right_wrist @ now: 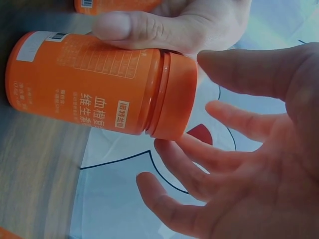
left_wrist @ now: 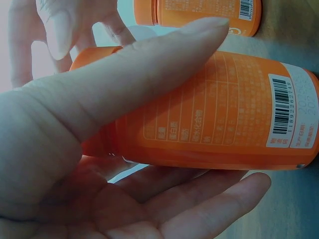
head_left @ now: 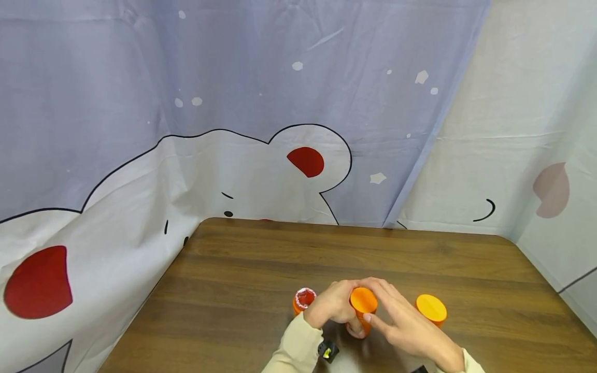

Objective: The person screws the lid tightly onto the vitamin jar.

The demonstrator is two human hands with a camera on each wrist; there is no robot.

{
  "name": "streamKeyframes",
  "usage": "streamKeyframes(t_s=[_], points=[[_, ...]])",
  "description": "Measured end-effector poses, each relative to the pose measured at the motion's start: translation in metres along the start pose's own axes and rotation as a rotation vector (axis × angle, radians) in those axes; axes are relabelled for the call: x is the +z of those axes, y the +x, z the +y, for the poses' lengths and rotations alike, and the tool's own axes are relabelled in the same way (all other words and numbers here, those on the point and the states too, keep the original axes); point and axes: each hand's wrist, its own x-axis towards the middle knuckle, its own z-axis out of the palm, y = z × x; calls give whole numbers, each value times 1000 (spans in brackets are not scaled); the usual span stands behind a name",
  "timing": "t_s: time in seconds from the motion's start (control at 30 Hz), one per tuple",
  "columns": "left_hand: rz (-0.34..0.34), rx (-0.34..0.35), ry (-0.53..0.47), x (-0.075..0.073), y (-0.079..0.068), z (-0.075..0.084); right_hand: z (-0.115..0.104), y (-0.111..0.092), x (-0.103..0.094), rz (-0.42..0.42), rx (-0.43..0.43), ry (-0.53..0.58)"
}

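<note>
An orange plastic bottle [left_wrist: 239,114] with a barcode and printed label stands upright between the two hands, its orange screw cap [head_left: 363,300] on top. My left hand [head_left: 338,303] grips this bottle around its body, the thumb lying along the printed side in the left wrist view. Beside the cap is my right hand [head_left: 408,321], fingers loosely spread around it. In the right wrist view, the thumb tip of that hand comes right at the cap's top edge, and the other fingers reach behind the cap [right_wrist: 174,97].
To the left stands an uncapped orange bottle [head_left: 305,297] with torn silvery foil around its mouth, partly behind the left wrist. A capped orange bottle [head_left: 431,309] is just right of the right hand. The brown wooden table [head_left: 242,269] meets a printed curtain [head_left: 252,176] at its back edge.
</note>
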Motion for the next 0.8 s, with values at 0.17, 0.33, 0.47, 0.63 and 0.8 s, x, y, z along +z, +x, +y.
streamKeyframes(t_s=[0.17,0.33,0.47,0.63,0.8], points=[[11,0,3,0,0,0,-1,-1,0,21,-18,-23],[9,3,15,0,0,0,0,-1,1,57,-38,-49],[7,-2,13,0,0,0,1,-1,2,75,-29,-58],[9,-4,10,0,-1,1,1,0,3,79,9,-62],[3,6,8,0,0,0,1,0,3,63,34,-47]])
